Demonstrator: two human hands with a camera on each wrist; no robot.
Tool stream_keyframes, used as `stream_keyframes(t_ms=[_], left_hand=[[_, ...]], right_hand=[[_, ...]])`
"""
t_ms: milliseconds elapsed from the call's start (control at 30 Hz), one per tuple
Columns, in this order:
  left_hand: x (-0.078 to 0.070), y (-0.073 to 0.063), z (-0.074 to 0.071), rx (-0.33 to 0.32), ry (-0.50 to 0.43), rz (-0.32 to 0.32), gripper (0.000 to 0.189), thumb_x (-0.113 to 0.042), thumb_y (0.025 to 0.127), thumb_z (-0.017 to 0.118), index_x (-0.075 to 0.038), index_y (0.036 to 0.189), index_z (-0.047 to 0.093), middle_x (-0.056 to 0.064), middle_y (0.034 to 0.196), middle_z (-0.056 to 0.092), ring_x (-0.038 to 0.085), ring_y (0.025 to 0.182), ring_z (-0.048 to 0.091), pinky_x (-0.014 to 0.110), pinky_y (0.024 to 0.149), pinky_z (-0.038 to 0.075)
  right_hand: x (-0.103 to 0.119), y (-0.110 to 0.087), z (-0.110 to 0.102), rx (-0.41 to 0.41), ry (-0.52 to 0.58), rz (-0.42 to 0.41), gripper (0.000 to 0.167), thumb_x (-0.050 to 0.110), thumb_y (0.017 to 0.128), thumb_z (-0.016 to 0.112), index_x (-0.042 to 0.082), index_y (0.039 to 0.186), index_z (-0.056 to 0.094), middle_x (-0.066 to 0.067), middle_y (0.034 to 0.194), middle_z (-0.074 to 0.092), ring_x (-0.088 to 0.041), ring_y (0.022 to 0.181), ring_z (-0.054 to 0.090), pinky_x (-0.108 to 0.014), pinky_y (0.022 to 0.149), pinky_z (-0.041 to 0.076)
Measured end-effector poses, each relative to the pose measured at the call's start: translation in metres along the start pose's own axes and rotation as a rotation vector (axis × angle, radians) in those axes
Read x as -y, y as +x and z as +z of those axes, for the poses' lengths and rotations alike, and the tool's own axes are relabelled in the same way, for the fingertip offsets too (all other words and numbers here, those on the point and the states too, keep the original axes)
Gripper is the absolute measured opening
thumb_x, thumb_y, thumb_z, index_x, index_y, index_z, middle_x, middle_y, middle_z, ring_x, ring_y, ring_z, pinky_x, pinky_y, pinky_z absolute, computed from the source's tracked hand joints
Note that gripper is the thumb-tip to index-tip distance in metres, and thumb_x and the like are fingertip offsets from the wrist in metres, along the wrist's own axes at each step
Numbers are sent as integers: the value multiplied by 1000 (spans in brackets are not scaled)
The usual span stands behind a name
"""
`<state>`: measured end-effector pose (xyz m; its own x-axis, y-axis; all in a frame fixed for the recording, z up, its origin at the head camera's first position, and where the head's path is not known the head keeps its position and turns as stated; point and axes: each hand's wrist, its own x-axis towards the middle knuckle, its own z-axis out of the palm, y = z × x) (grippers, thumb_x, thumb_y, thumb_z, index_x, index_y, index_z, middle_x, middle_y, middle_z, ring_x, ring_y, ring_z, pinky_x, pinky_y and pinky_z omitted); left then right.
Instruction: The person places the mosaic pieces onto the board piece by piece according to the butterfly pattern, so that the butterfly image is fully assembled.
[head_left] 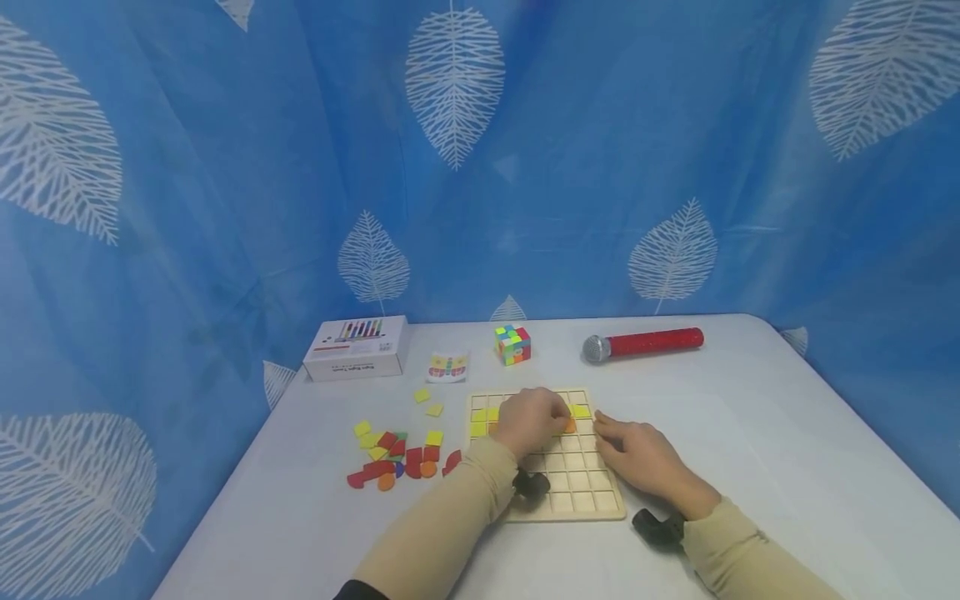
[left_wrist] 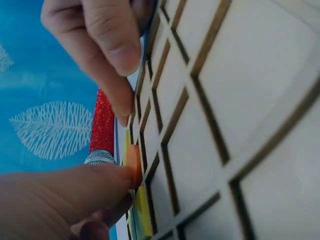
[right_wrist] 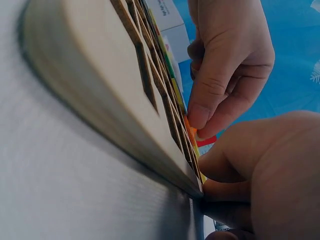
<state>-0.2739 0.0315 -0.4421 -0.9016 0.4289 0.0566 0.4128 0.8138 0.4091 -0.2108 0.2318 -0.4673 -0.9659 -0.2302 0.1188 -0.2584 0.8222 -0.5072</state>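
My left hand [head_left: 528,421] reaches over the upper part of a wooden grid board [head_left: 576,482]. Its thumb and forefinger pinch a small orange piece [left_wrist: 134,162] at one of the cells, beside yellow square tiles [head_left: 581,411]. Part of the upper rows is hidden under this hand. At the board's right edge, the right hand [head_left: 641,457] rests with its thumb and fingertips touching the rim, fingers fairly straight. In the right wrist view the orange piece [right_wrist: 190,129] shows just under the left thumb.
Loose red, yellow, orange, green and blue pieces [head_left: 413,462] lie left of the board. Behind are a picture card [head_left: 447,368], a white box [head_left: 356,348], a puzzle cube [head_left: 513,345] and a red microphone [head_left: 652,342]. A blue leaf-patterned curtain [head_left: 525,208] closes off the back.
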Motion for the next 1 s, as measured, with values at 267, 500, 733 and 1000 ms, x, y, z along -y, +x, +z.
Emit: stream_keyframes(t_ms=[267, 500, 733, 1000], left_hand=[[-5, -3, 1, -10, 47, 23, 7, -29, 93, 76, -31, 95, 83, -19, 93, 76, 1, 90, 69, 24, 74, 53], [11, -25, -3, -81, 24, -25, 18, -40, 92, 74, -32, 106, 82, -16, 107, 76, 8, 104, 70, 25, 72, 52], [63, -64, -35, -244, -80, -232, 26, -36, 97, 68, -25, 116, 79, -5, 121, 75, 21, 119, 67, 43, 93, 55], [144, -81, -60, -341, -42, -452, 41, -22, 99, 62, -14, 139, 64, 12, 142, 63, 35, 131, 59, 53, 102, 50]], right_hand=[[-2, 0, 0, -5, -6, -6, 40, 19, 99, 63, 0, 133, 66, -16, 147, 57, -43, 135, 53, -59, 108, 43], [-2, 1, 0, -3, -12, -12, 40, 20, 99, 63, 0, 133, 66, -15, 147, 57, -44, 135, 53, -60, 108, 43], [0, 2, -1, 25, -10, 30, 42, 22, 100, 61, 1, 136, 64, -16, 151, 53, -46, 138, 49, -63, 110, 40], [1, 4, 0, 38, -11, 30, 44, 23, 99, 62, 0, 136, 64, -16, 150, 54, -46, 138, 48, -63, 110, 40]])
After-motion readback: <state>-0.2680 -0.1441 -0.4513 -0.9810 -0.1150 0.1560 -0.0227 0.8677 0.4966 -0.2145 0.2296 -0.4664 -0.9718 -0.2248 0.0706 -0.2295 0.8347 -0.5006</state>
